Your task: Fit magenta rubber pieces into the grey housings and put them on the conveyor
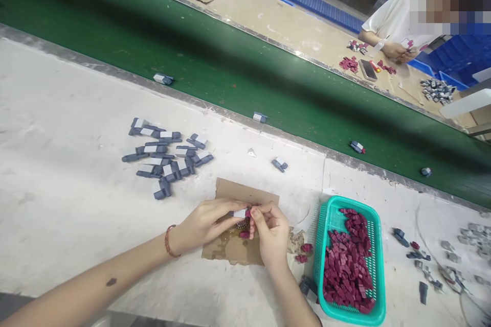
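My left hand (pixel 205 222) holds a small grey-and-white plastic part (pixel 240 213) between thumb and fingers. Against its right end my right hand (pixel 271 227) pinches a small maroon piece (pixel 248 213), mostly hidden by the fingertips. Both hands are over a stained cardboard sheet (pixel 247 191), where another maroon piece (pixel 244 234) lies just below the fingers. Several grey-and-white parts (pixel 166 156) lie in a loose pile to the upper left, and a single one (pixel 280 164) rests above the cardboard. Two maroon pieces (pixel 306 248) sit right of my right hand.
A teal basket (pixel 379 265) of maroon pieces stands at the right, with loose grey parts (pixel 425 265) beyond it. A green conveyor belt (pixel 215 71) crosses behind, carrying several spaced-out parts. Across it, a person's hands (pixel 401 52) work at a bench.
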Tool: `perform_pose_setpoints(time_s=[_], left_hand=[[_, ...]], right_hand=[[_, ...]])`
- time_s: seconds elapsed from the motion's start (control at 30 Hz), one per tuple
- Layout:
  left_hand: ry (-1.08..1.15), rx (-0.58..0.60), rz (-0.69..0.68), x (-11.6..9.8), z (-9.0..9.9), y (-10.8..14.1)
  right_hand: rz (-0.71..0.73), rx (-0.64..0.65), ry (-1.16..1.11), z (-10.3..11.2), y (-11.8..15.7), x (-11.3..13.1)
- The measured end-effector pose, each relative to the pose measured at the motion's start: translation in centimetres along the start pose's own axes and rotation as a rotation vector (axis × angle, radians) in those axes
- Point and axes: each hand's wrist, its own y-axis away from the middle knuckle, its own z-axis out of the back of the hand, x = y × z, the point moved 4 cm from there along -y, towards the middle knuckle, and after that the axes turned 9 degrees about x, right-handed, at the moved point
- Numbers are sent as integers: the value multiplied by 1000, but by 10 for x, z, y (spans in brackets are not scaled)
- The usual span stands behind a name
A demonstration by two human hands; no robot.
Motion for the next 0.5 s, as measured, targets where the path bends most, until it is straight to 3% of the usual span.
perform_pose_setpoints(time_s=[0.3, 0.4, 0.5], left_hand=[[-162, -99, -182, -12, 0, 8], [-113, -67, -170, -17, -2, 6], [-48, 5, -155, -20, 0, -6]], right_hand=[[74, -9, 131, -4, 13, 3], [116, -12, 254, 0, 24, 13], [212, -39, 497, 18, 40, 37]])
